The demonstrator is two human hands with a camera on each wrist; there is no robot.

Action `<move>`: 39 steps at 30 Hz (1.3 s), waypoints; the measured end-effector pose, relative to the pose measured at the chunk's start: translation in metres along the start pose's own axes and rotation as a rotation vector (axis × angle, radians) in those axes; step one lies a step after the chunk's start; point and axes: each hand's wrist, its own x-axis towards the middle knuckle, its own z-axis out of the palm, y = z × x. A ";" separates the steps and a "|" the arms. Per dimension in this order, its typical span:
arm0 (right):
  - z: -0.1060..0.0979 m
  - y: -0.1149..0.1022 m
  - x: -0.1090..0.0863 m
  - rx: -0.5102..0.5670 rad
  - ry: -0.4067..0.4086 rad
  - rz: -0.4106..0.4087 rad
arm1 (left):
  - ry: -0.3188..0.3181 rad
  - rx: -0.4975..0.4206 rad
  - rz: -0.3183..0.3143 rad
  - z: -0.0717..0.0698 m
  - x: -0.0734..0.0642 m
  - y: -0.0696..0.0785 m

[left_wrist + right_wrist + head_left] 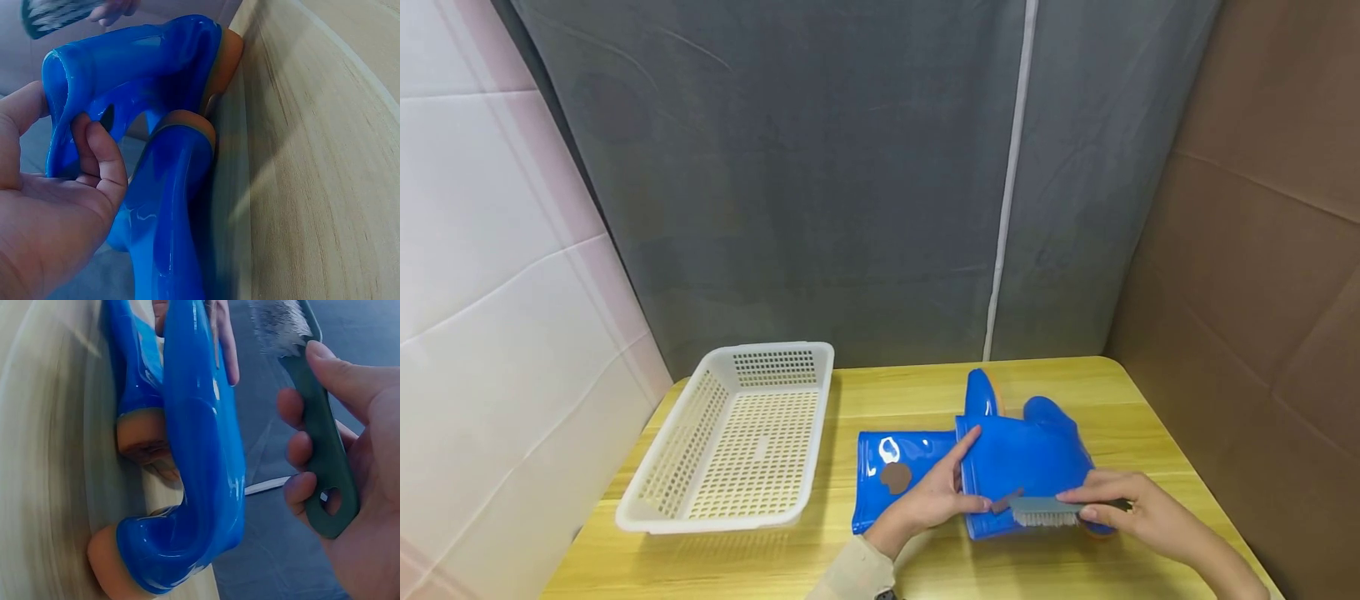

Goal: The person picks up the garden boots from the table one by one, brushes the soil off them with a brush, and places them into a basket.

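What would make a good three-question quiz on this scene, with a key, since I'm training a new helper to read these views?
1. Multiple choice: what does the right hand grip?
A) a sponge
B) a brush
C) a cup

2. True or false: in the wrist views, the brush is touching the boot that the left hand holds.

3. Fill in the blank: in the head view, the white basket stands to the ____ of the second boot, the one lying on the table.

Key:
1: B.
2: False; both wrist views show a gap between them.
3: left.
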 end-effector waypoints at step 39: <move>0.000 0.019 0.014 -0.169 -0.041 0.017 | -0.015 -0.023 -0.003 -0.001 0.000 0.001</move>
